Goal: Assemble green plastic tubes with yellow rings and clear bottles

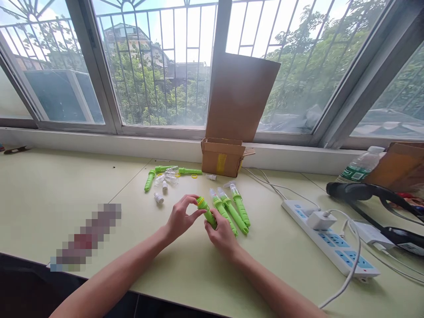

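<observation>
My right hand (222, 232) is wrapped round a green ribbed plastic handle (209, 217), tilted above the table. At its upper end sits a yellow ring (200, 201), and my left hand (183, 216) has its finger and thumb closed there; the exact contact is partly hidden. Beside my right hand lie several green handles fitted with clear tips (239, 204). Farther back on the left are loose green handles (150, 181), clear plastic pieces (169, 177), white caps (159, 198) and another yellow ring (194, 176).
A small cardboard box (221, 157) stands against the window sill. To the right lie a white power strip (326, 238) with cables, a black headset (361, 194) and a plastic bottle (359, 165). A pixelated patch (86, 236) covers something on the left.
</observation>
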A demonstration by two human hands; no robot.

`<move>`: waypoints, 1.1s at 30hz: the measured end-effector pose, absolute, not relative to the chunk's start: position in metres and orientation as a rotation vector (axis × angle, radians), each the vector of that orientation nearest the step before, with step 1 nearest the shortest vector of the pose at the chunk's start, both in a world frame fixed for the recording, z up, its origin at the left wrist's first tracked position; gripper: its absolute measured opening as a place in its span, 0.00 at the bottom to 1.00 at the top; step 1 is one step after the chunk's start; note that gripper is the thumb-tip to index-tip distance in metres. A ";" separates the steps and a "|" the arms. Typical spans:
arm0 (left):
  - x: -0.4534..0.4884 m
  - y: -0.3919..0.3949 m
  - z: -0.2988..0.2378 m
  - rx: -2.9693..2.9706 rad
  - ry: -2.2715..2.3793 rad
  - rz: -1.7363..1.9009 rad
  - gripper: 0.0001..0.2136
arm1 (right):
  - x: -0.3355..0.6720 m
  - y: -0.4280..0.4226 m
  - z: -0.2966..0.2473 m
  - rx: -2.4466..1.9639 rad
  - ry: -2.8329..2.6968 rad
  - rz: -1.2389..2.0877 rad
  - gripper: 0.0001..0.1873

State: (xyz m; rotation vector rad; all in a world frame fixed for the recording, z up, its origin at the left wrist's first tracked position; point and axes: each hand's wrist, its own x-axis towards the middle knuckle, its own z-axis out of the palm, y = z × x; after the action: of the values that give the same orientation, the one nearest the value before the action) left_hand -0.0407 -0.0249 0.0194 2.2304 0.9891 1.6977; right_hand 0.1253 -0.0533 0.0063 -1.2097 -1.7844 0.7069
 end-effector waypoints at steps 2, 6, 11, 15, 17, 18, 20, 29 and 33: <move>-0.040 -0.026 0.019 2.240 0.994 1.692 0.09 | 0.125 -0.053 0.005 -1.202 -1.767 0.749 0.03; -0.037 -0.026 0.018 2.252 1.030 1.678 0.09 | 0.125 -0.052 0.003 -1.186 -1.731 0.847 0.04; -0.036 -0.024 0.019 2.249 1.050 1.669 0.10 | 0.123 -0.052 0.003 -1.126 -1.648 1.019 0.06; -0.035 -0.024 0.019 2.245 1.070 1.658 0.10 | 0.123 -0.055 0.007 -1.118 -1.577 1.253 0.09; -0.034 -0.024 0.018 2.231 1.058 1.643 0.12 | 0.123 -0.057 0.010 -1.107 -1.541 1.354 0.10; -0.034 -0.024 0.017 2.215 1.038 1.635 0.12 | 0.124 -0.057 0.011 -1.100 -1.522 1.389 0.11; -0.033 -0.024 0.015 2.161 0.987 1.627 0.12 | 0.124 -0.058 0.011 -1.083 -1.497 1.431 0.11; -0.032 -0.023 0.015 1.947 1.009 1.684 0.11 | 0.119 -0.056 0.004 -1.173 -1.598 1.082 0.13; -0.033 -0.023 0.017 1.978 1.024 1.743 0.11 | 0.121 -0.056 0.008 -1.142 -1.702 0.836 0.11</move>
State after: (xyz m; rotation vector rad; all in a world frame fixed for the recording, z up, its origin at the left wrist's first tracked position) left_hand -0.0327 -0.0235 0.0173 1.9777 1.0243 1.7432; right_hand 0.1211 -0.0561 0.0075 -1.1422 -1.7020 0.8359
